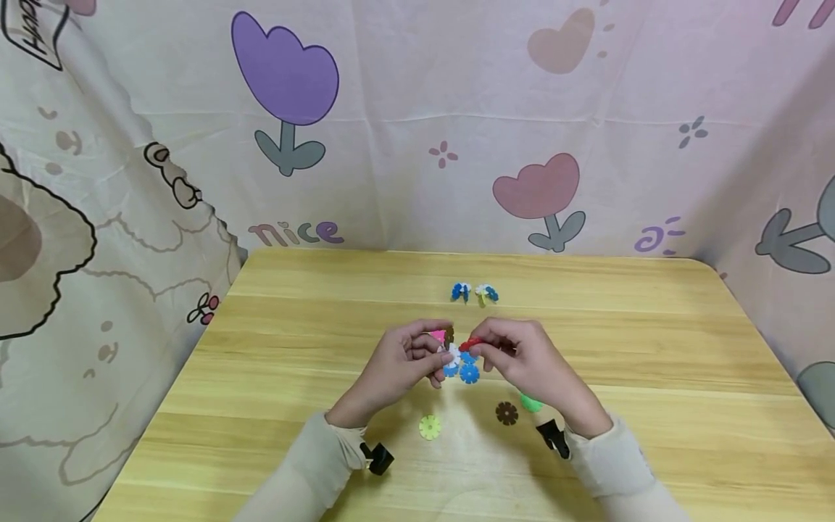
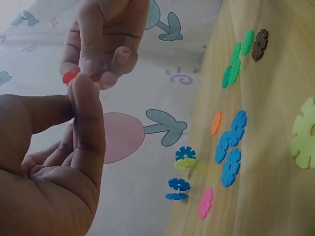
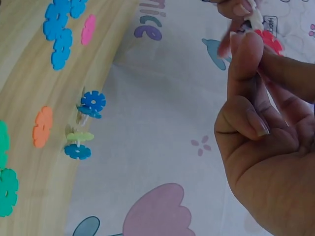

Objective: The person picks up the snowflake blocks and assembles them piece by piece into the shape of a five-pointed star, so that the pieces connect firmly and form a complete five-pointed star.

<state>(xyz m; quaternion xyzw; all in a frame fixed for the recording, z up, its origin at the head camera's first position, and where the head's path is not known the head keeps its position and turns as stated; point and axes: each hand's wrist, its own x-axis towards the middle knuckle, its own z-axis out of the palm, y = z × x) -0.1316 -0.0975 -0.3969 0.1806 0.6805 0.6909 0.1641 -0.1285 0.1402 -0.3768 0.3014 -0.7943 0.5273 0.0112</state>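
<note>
Above the middle of the table my two hands are close together. My left hand [image 1: 406,357] pinches a white notched plastic disc [image 1: 453,355] between thumb and fingers. A brown notched disc [image 1: 449,335] shows edge-on right at the white one, partly hidden by the fingers. My right hand [image 1: 522,357] pinches a red notched disc [image 1: 470,344], its edge close to the white disc. In the right wrist view the red disc [image 3: 269,42] overlaps the white piece [image 3: 255,19]. The left wrist view shows only a bit of the red disc [image 2: 70,76] past the fingertips.
Loose blue discs [image 2: 231,167], a pink disc [image 2: 206,202], an orange disc [image 3: 42,127] and green discs [image 2: 235,63] lie on the table. Nearer me are a yellow-green disc [image 1: 430,428] and a brown disc [image 1: 507,413]. Two small joined-disc pieces [image 1: 461,291] stand behind.
</note>
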